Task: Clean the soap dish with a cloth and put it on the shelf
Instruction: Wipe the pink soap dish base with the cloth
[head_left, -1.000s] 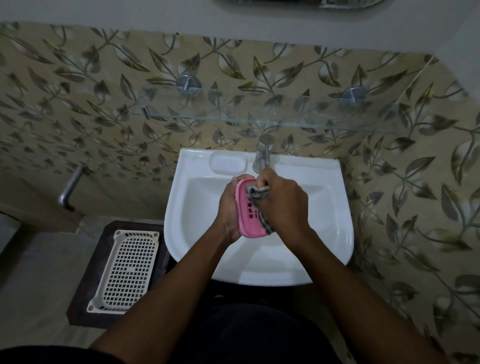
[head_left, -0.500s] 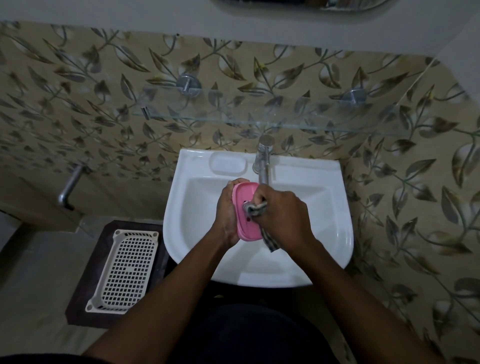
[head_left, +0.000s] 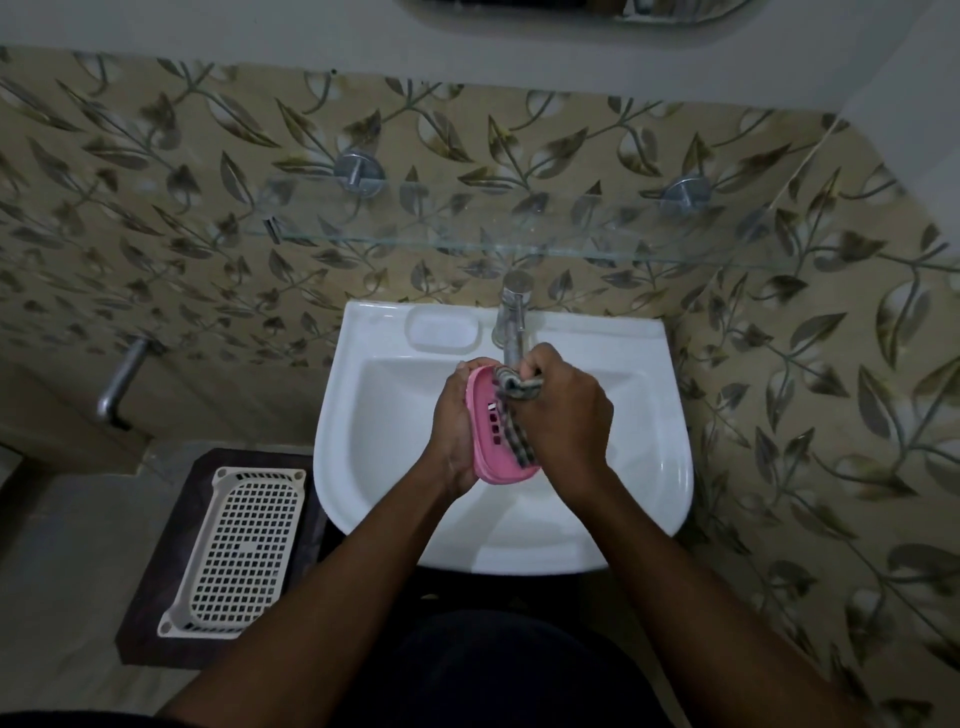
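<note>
Over the white sink (head_left: 374, 415), my left hand (head_left: 451, 431) grips a pink soap dish (head_left: 488, 447) from its left side, tilted on edge with its slotted face turned right. My right hand (head_left: 566, 415) holds a bunched checked cloth (head_left: 517, 400) and presses it against the dish's face. Part of the cloth hangs down across the slots. The glass shelf (head_left: 519, 244) runs along the tiled wall above the tap, held by two round metal brackets.
A chrome tap (head_left: 513, 322) stands at the sink's back, just beyond my right hand. A white perforated plastic basket (head_left: 239, 551) lies on a dark stand left of the sink. A metal pipe (head_left: 119, 384) juts from the left wall.
My right hand with the cloth has rubbed up along the dish's face, from its middle to its upper end. My left hand keeps the dish over the basin.
</note>
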